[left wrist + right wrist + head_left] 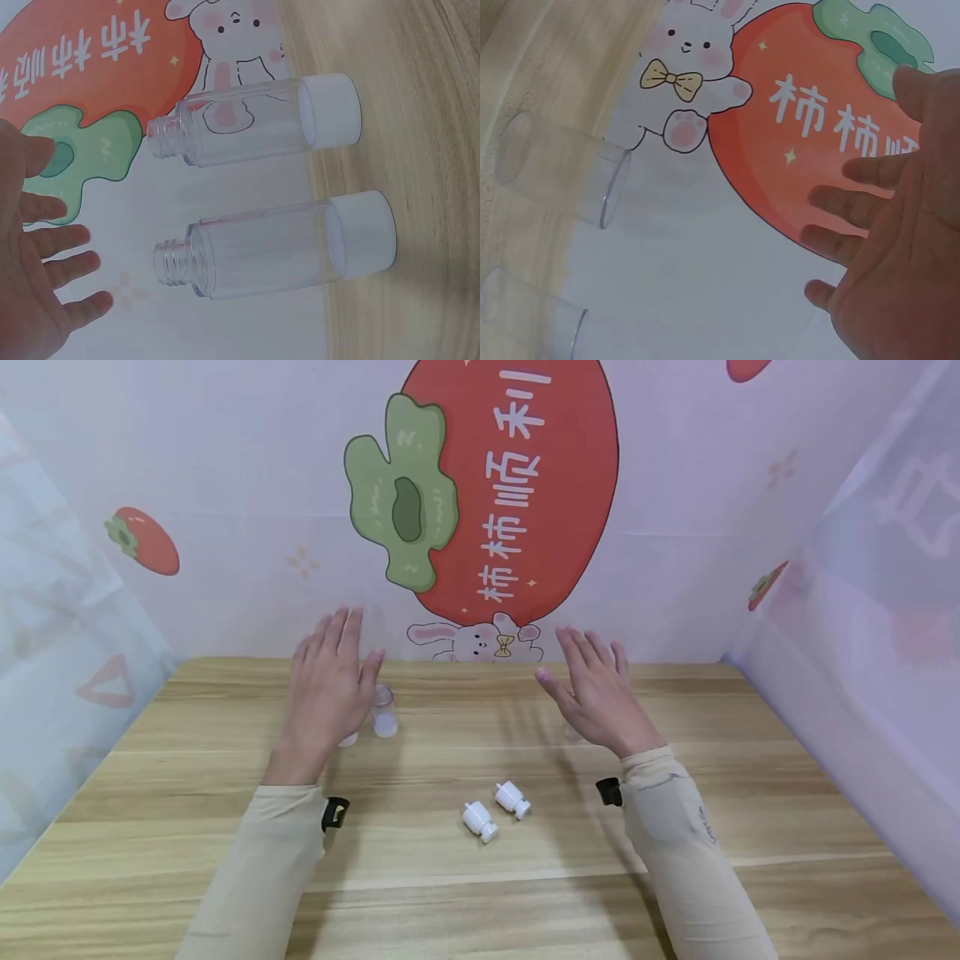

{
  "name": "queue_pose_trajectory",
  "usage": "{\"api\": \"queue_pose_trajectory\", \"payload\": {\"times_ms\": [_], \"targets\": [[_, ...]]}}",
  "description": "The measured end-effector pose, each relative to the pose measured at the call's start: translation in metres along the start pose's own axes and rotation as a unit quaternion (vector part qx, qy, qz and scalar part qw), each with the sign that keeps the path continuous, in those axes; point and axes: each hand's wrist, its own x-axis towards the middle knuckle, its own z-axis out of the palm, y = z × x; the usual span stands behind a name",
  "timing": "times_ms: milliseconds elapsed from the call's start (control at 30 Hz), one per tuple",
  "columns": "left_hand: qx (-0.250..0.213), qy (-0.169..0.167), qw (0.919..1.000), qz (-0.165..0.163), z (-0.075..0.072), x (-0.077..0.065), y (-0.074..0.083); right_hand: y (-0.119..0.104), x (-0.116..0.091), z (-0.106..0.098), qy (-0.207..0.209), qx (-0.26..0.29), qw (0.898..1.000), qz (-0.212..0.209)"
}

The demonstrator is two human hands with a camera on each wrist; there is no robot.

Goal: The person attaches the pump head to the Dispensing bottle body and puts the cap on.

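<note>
My left hand is held up with straight fingers and holds nothing. Beside it stand two clear bottles with white bases and threaded necks. One bottle shows past the thumb in the head view, while the hand mostly covers the other bottle. The left wrist view shows both, an upper bottle and a lower bottle. Raised on the other side, my right hand has its fingers spread, gripping nothing. Near it are two clear plastic covers, one cover and another cover, mostly hidden in the head view.
Two white pump heads lie on their sides between the forearms on the wooden table. A printed backdrop with a red persimmon and a rabbit rises behind the table, and pale sheets close both sides.
</note>
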Motion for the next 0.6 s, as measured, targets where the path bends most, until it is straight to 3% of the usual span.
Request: {"api": "queue_pose_trajectory", "payload": {"times_ms": [133,600], "targets": [[-0.027,-0.002,0.9996,-0.006,-0.003,0.0,-0.003,-0.003,0.0,-0.004,-0.005,0.003,1.0,-0.008],[-0.104,-0.105,0.9858,-0.079,-0.017,-0.002,-0.019,-0.012,-0.005,-0.014,-0.047,0.027,0.999,-0.007]]}}
